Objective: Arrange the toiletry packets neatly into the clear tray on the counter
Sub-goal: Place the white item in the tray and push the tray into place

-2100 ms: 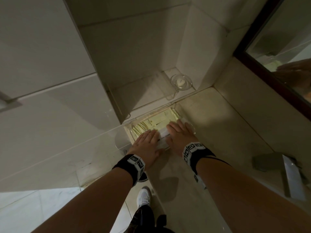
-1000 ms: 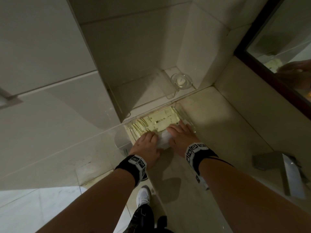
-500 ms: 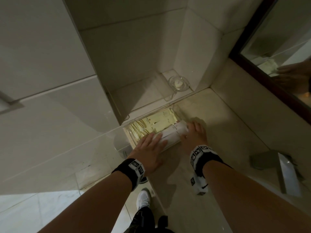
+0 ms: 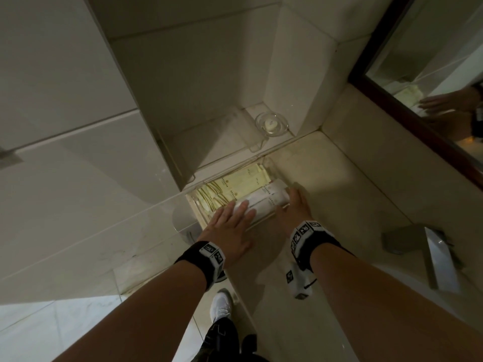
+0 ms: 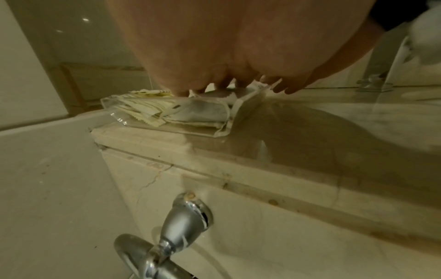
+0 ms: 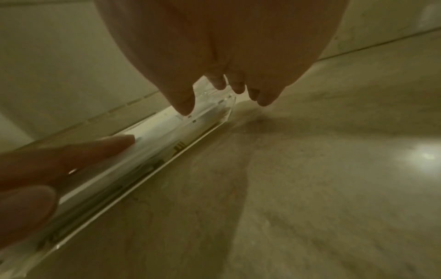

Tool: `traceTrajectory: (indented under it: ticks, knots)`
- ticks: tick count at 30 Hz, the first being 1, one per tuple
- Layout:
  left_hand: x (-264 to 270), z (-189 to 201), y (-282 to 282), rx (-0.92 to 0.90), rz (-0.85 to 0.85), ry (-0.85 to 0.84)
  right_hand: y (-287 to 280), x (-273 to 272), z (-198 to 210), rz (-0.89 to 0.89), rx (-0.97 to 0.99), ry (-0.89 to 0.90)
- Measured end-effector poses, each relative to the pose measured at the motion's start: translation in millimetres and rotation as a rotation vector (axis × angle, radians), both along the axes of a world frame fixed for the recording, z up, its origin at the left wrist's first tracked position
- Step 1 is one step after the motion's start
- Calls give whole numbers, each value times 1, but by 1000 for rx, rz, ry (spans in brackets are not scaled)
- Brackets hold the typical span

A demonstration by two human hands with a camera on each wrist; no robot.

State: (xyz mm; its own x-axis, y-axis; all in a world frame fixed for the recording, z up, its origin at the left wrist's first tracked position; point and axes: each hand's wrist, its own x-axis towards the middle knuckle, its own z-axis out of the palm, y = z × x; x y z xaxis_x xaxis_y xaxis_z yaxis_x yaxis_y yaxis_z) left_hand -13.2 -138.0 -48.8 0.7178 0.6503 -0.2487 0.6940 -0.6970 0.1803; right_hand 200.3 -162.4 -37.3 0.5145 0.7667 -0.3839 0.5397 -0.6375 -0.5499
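A clear tray (image 4: 273,167) sits on the beige counter against the ledge. It holds yellow packets (image 4: 243,182) at the back and white packets (image 4: 266,201) along its near side. My left hand (image 4: 230,219) lies flat on the white packets' left end, fingers straight. My right hand (image 4: 296,207) rests beside the tray's right near corner, fingers straight along its wall. In the left wrist view the tray (image 5: 133,122) shows stacked packets (image 5: 198,113) under my fingertips. In the right wrist view my thumb touches the clear tray wall (image 6: 152,151).
A glass soap dish (image 4: 271,125) stands on the recessed ledge behind the tray. A dark-framed mirror (image 4: 431,74) lines the right wall. A metal fixture (image 4: 433,259) sits on the counter at right. A chrome handle (image 5: 183,213) juts out below the counter's left edge.
My right hand has come off the white packets and moved right to the tray's corner. My left hand has spread flat over the white packets, which now lie straight along the tray's near side.
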Motion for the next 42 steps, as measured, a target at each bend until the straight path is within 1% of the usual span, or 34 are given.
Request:
traceTrajectory:
  ticks: [2, 3, 5, 6, 8, 9, 10, 11, 12, 13, 16, 17, 21, 25, 29, 35, 38, 42]
  knots:
    - [-3, 6, 2, -21, 46, -58, 3, 4, 4, -140, 2, 33]
    - [-5, 12, 3, -54, 130, -115, 5, 5, 7, -209, -15, 33]
    - [-9, 24, 10, -134, 425, -281, 7, 9, 9, -271, -52, 65]
    - [-12, 28, 13, -128, 599, -363, 9, 9, 7, -291, -69, 131]
    - [-17, 30, 23, -107, 941, -456, 13, 9, 4, -361, -80, 312]
    - [-20, 29, 28, -159, 1112, -494, 15, 6, 3, -424, -98, 429]
    - [-24, 29, 32, -256, 1267, -539, 17, 2, 2, -502, -111, 542]
    - [-26, 28, 35, -374, 1380, -564, 18, -3, 3, -554, -139, 615]
    - [-29, 25, 36, -468, 1429, -561, 20, -8, 4, -575, -146, 677]
    - [-31, 23, 37, -525, 1420, -527, 21, -13, 6, -571, -160, 709]
    - [-31, 14, 37, -612, 1297, -422, 24, -21, 2, -580, -167, 736]
    - [-30, 14, 38, -619, 1259, -395, 23, -22, 2, -598, -163, 738]
    - [-32, 20, 43, -531, 1117, -284, 25, -26, 1, -590, -120, 708]
    - [-34, 26, 45, -525, 1096, -298, 27, -28, 10, -593, -97, 699]
    - [-35, 33, 53, -548, 1093, -366, 34, -30, 25, -560, -43, 685]
    - [-39, 47, 65, -546, 1098, -407, 48, -39, 32, -544, -6, 667]
    - [-40, 46, 71, -552, 1135, -453, 58, -41, 34, -537, 0, 666]
    - [-41, 40, 76, -555, 1134, -452, 67, -38, 38, -566, -14, 663]
